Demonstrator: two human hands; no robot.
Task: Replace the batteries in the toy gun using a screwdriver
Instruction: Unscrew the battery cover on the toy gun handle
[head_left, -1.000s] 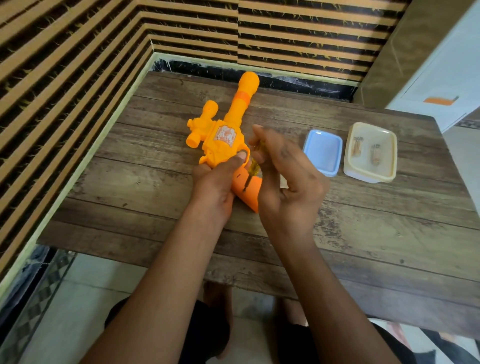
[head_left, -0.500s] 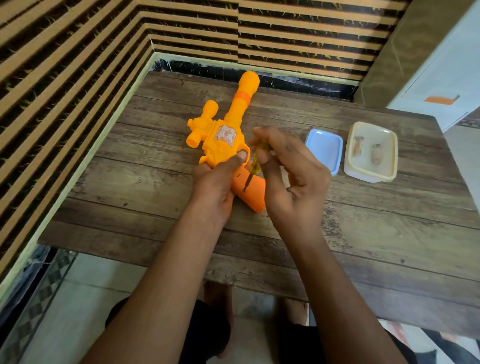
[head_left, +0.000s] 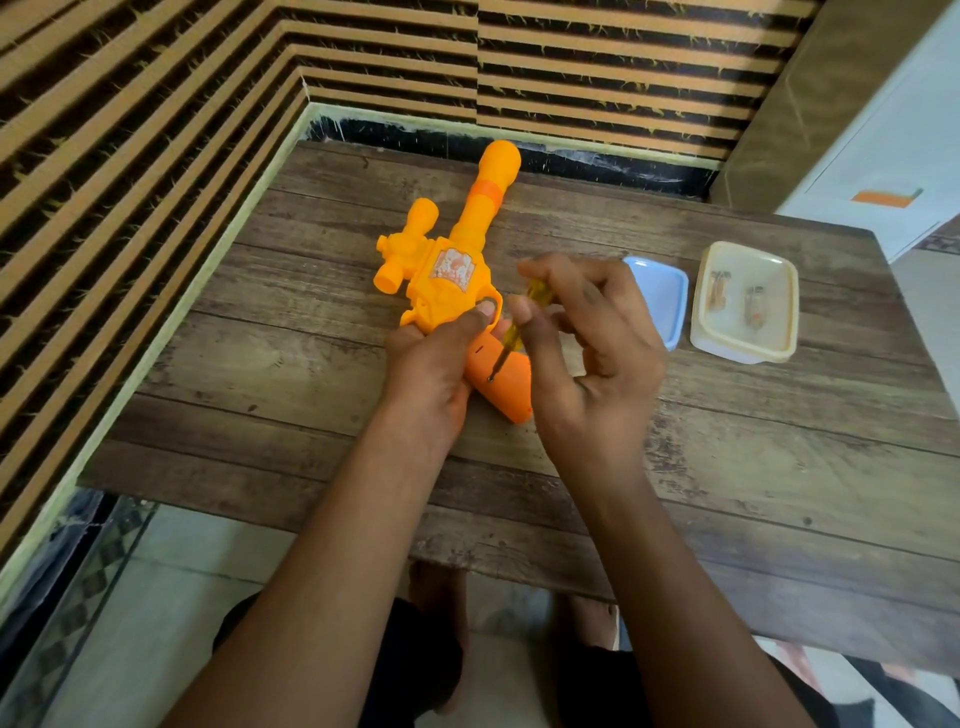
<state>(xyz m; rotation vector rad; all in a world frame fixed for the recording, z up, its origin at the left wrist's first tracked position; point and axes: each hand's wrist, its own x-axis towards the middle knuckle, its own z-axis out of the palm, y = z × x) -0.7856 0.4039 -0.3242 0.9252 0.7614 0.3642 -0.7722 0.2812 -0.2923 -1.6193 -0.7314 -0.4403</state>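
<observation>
Wood table (head_left: 727, 441): left hand (head_left: 431, 364) grips orange toy gun (head_left: 452, 270) (stickered), right hand (head_left: 592, 374) pinches screwdriver (head_left: 511, 335).

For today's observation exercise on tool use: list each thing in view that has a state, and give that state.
Yellow-orange plastic toy gun: lying on the wooden table, gripped by the left hand.
Yellow-handled screwdriver: pinched by the right hand, tip on the gun's orange grip.
Cream rectangular plastic container: open, two small items inside.
Pale blue plastic lid: off, lying beside the container.
</observation>
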